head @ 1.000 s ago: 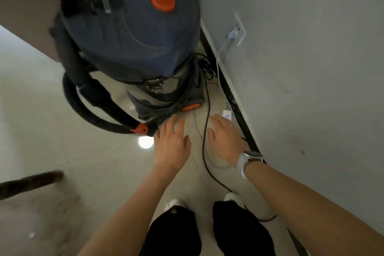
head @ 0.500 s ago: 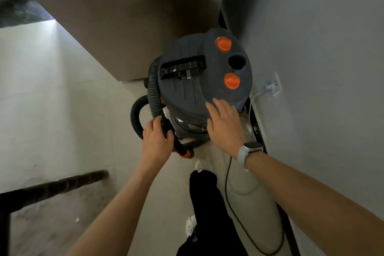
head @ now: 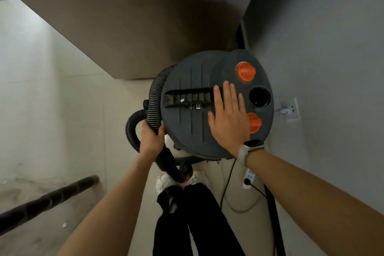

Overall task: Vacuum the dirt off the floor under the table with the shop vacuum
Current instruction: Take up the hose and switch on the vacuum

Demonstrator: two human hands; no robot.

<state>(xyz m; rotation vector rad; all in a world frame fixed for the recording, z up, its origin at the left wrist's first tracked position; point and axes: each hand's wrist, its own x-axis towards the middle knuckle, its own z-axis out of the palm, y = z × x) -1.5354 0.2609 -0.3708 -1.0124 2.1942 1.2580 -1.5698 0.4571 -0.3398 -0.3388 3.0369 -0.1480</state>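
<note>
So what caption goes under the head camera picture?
Left hand grips the hose, right hand flat on the shop vacuum.

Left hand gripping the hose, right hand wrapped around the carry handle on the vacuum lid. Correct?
Not quite. The head view shows the right hand lying flat and open on the vacuum lid, fingers over the end of the carry handle, not wrapped around it. The left hand does grip the hose.

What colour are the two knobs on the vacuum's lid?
Orange, both knobs against the dark grey lid; the head view shows them best.
</note>
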